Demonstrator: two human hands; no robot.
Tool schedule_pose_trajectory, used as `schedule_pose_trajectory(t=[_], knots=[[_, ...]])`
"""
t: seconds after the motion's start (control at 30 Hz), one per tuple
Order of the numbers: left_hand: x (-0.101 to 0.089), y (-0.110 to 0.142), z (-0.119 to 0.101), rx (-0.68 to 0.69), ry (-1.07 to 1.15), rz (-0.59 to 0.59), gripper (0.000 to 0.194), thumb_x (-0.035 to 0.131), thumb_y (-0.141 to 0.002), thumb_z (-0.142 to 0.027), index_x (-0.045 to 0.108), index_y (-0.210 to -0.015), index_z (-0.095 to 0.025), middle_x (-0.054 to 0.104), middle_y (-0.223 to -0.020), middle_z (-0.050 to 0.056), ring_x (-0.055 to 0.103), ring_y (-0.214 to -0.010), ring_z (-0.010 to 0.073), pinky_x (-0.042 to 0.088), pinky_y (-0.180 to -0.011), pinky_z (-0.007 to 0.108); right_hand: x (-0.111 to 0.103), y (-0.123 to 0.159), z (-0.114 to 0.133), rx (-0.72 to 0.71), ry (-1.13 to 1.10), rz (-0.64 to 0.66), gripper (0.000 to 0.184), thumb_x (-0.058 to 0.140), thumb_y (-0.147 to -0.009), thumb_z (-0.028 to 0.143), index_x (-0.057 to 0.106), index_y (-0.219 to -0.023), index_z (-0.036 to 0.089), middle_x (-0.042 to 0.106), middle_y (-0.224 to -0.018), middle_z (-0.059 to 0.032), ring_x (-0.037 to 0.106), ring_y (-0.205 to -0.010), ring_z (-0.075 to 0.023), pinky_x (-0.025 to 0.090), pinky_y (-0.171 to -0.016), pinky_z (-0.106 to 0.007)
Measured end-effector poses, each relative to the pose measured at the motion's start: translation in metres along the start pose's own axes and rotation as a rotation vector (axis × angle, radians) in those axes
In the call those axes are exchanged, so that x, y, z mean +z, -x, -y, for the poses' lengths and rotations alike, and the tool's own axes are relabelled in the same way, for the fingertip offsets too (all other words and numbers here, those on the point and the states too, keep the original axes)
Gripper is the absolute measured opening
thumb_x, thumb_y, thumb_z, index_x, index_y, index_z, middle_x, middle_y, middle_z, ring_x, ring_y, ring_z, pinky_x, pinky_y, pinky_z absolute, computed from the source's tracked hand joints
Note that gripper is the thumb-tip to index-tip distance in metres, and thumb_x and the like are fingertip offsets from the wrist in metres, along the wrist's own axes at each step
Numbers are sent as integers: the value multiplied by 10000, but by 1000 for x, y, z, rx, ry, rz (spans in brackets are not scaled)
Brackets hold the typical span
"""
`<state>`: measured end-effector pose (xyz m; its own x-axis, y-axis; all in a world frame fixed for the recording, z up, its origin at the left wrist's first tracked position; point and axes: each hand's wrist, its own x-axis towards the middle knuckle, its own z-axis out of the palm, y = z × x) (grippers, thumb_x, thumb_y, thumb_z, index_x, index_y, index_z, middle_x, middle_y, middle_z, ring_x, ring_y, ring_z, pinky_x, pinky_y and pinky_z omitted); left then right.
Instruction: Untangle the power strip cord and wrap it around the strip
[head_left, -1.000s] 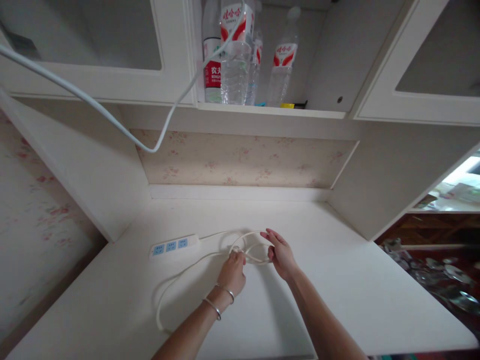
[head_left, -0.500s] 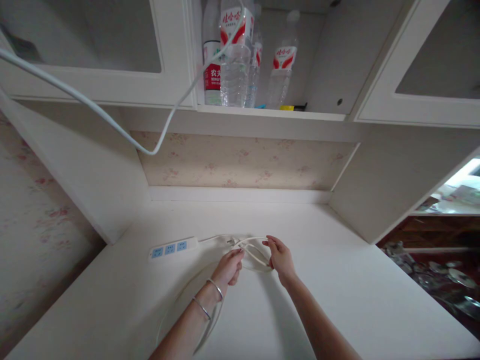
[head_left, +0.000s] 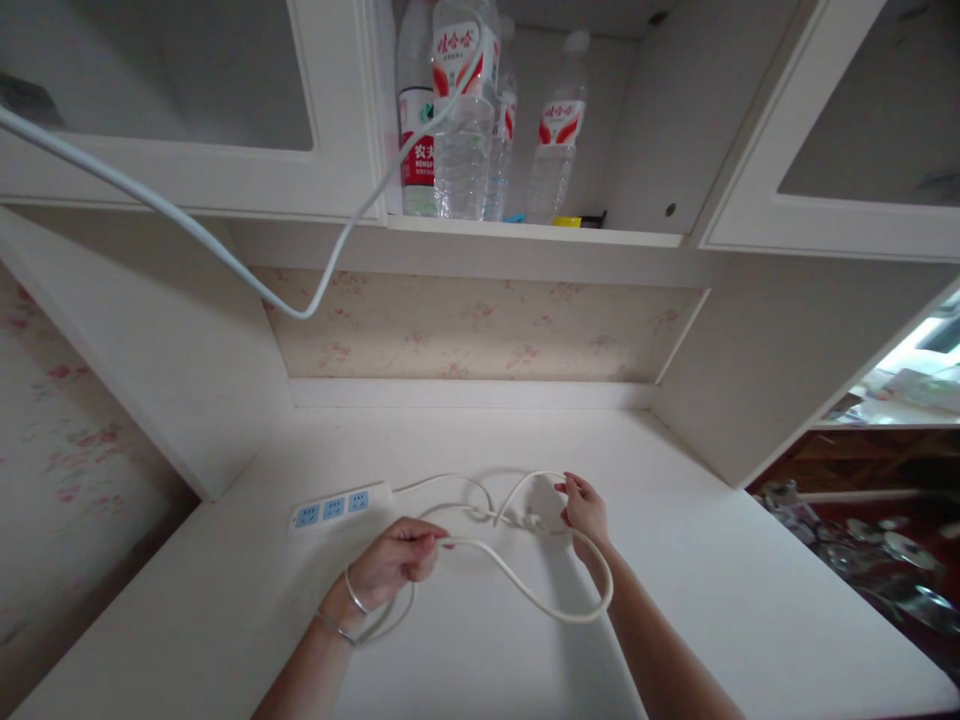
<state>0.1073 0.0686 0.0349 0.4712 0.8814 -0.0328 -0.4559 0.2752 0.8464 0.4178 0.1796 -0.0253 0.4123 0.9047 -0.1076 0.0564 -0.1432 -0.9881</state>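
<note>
A white power strip with blue socket faces lies on the white countertop, left of the middle. Its white cord runs in loose loops between both hands. My left hand, with two bangles at the wrist, pinches the cord near the strip's right end. Farther right, my right hand grips another stretch of the same cord. One big loop hangs from the left hand and curves round in front of my right wrist. The cord's plug seems to show beside the right hand, though it is blurred.
Above the counter, an open shelf holds several plastic bottles and a small yellow item. A separate white cable dangles in front of the upper cabinets. Side panels bound the counter; metal pot lids are at the far right.
My hands have moved apart, the left one to the left and nearer to me, the right one slightly right. The cord's coils have spread into a wider loop between them.
</note>
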Motion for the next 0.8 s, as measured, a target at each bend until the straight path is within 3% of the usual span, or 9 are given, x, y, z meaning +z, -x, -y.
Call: schedule_pose_trajectory(t=[0.17, 0.3, 0.57, 0.67, 0.8], knots=[[-11, 4, -12, 222, 218, -140, 243, 765, -725, -334, 713, -834, -123, 193, -479, -102, 181, -432, 37, 174, -427, 179, 1, -2, 1, -25, -53, -3, 534, 530, -757, 532, 595, -1148, 174, 684, -951, -58, 416, -369, -58, 343, -353, -210], [-20, 8, -24, 346, 391, -242, 160, 707, -794, -266, 645, -783, -119, 215, -507, -90, 214, -432, 43, 233, -411, 171, -1, -10, -5, -34, -82, -31, 551, 538, -743, 552, 584, -1142, 175, 677, -940, -51, 449, -378, -72, 332, -348, -218], [-48, 32, -52, 584, 663, -334, 151, 491, -951, -260, 575, -889, -151, 352, -514, -80, 333, -418, 54, 267, -384, 177, -43, -52, -6, -24, -85, -216, 599, 504, -736, 579, 514, -1189, 187, 646, -1059, -80, 404, -396, -47, 357, -377, -216], [-52, 42, -64, 628, 642, -350, 197, 432, -977, -257, 566, -884, -148, 365, -520, -75, 337, -412, 53, 249, -373, 183, -54, -57, -4, -29, -39, -153, 573, 510, -732, 555, 507, -1180, 198, 642, -1073, -88, 526, -498, -85, 432, -446, -227], [-43, 41, -70, 589, 599, -366, 171, 475, -960, -262, 571, -890, -139, 358, -520, -79, 335, -410, 44, 241, -375, 181, -53, -54, -5, -49, 122, -45, 486, 530, -703, 498, 620, -1046, 166, 666, -1000, -99, 605, -638, -160, 481, -530, -278]])
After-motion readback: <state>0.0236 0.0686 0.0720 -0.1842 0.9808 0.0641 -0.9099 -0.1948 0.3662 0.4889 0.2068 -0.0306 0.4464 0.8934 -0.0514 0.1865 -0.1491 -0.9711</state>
